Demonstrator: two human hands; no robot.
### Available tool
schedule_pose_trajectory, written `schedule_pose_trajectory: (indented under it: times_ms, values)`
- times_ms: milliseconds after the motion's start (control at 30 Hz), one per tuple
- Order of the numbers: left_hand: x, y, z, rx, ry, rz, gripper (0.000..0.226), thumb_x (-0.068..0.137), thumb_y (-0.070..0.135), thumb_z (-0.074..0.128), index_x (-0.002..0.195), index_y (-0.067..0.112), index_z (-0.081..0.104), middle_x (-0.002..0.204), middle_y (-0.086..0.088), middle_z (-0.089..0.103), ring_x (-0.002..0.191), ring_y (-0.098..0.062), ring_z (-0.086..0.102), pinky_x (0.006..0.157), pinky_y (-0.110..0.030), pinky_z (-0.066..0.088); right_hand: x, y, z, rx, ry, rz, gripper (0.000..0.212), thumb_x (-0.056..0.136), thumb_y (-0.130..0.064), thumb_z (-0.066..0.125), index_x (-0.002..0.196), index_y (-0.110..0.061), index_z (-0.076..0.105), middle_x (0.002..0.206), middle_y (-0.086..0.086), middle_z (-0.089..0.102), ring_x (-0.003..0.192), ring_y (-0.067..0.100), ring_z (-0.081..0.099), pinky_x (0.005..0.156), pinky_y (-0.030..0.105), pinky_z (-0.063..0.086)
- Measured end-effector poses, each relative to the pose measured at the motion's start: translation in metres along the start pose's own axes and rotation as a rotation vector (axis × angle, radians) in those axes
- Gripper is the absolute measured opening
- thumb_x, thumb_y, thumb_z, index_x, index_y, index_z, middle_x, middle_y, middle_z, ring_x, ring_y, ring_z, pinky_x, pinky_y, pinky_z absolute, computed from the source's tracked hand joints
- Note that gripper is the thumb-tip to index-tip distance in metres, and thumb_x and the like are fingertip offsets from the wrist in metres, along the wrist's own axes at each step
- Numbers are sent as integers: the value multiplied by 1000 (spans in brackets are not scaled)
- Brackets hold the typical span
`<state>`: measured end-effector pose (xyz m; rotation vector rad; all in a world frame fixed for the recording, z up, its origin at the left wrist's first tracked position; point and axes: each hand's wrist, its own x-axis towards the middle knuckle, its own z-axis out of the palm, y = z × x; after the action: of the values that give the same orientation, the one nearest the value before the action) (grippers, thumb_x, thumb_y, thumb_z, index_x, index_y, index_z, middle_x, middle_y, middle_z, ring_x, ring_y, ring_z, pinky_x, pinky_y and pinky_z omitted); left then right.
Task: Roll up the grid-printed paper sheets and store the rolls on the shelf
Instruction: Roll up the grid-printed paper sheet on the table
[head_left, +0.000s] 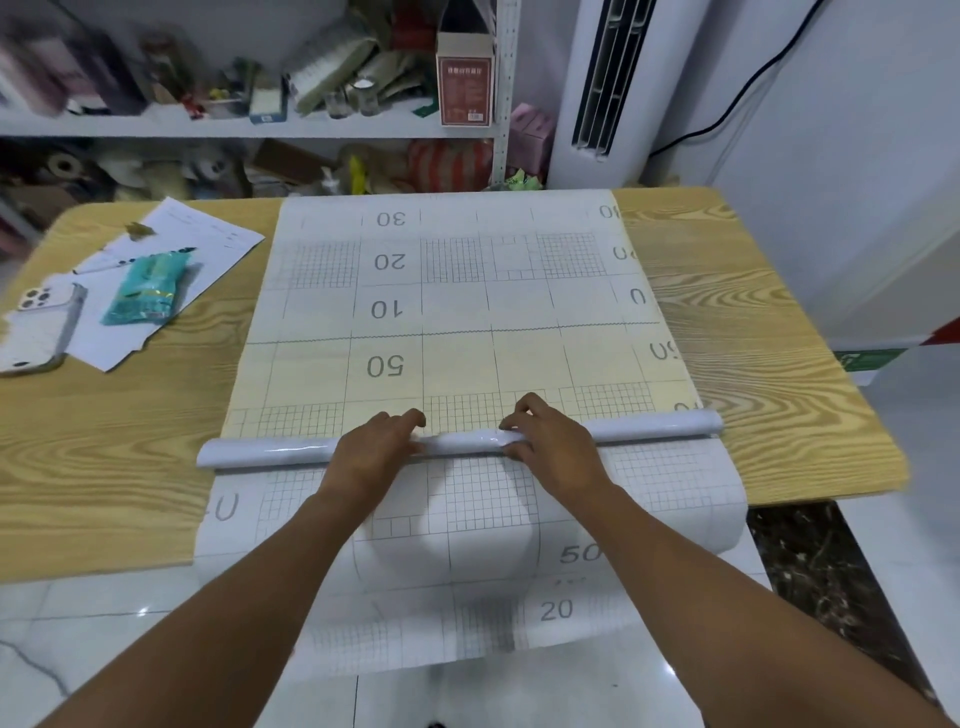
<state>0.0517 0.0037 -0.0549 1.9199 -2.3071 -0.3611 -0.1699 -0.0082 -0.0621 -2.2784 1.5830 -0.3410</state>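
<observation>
Paper from our sheet (467, 597) hangs curling over the near edge of the table (769, 395), and just past that edge the roll (270, 451) lies across the table. We grip the roll near its middle with the left hand (376, 444) and the right hand (545, 441), fingers curled over its top. Farther on the sheet lies flat, with a packet (148, 288) and a phone (41, 325) to its left, and the shelf (156, 127) stands behind the table.

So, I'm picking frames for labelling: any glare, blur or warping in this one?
Head view: glare streaks the glossy roll between the left hand and right hand; the shelf at far left is blurred; wide-angle distortion bows the table edges; the sheet numbers read clearly.
</observation>
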Motion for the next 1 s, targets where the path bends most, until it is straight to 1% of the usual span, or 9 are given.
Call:
schedule_pose_trajectory:
  times_ms: [200,300,367,500,633,733,833,933,1000]
  values:
    - [-5,-9,1,31,19,123,20,89,17,58,109,15,57,99,-5,61,92,-21,52,63,-25,34,2,-2,5,-11,-24,-9,21,90,-14,59,109,-7,67,110,4,55,89,24,57,75,36,49]
    - [-4,-12,-1,41,54,212,26,65,20,82,82,10,66,74,-5,64,69,-24,57,51,-25,35,4,-1,11,-10,-4,-11,16,88,-10,62,102,-5,69,107,6,57,87,26,58,75,38,50]
    - [-2,-12,-2,66,56,248,35,49,20,90,74,9,67,69,-5,62,62,-24,58,46,-24,41,6,0,13,-18,8,-12,13,86,-7,64,97,-4,70,104,7,59,85,27,58,73,41,52]
    - [1,-13,3,45,48,238,36,47,13,90,75,6,70,70,-8,61,63,-27,58,47,-31,47,9,3,16,-116,91,-54,15,67,-7,82,79,-11,74,88,4,63,75,26,57,58,33,50]
    - [2,-14,4,-41,32,160,23,74,13,74,96,7,68,86,-9,63,84,-27,56,64,-33,45,11,3,16,-167,100,-49,22,62,-4,85,78,-14,73,82,2,63,73,25,57,59,31,46]
    - [2,-13,4,-112,10,85,36,86,20,61,121,13,56,105,-6,62,102,-23,51,74,-31,40,11,0,12,-179,55,-45,21,75,-2,75,92,-13,71,93,4,63,86,25,55,71,33,50]
    - [2,-11,2,-109,-14,44,37,88,24,57,124,18,50,110,-2,61,105,-20,49,71,-28,36,10,0,10,-149,-45,-53,29,91,-13,57,120,-15,59,118,3,55,109,22,44,92,31,40]
    - [4,-11,0,-66,-26,38,32,91,22,53,122,19,50,108,-3,61,103,-20,50,70,-29,36,8,-6,6,-18,-35,23,41,84,-30,65,121,-18,53,120,-1,53,108,18,42,88,27,35]
    - [3,-12,-1,-44,-15,50,28,92,16,51,119,21,51,106,-3,61,101,-20,51,69,-29,38,8,-9,4,-10,-54,47,39,81,-31,69,114,-17,54,116,-1,54,105,18,43,86,26,34]
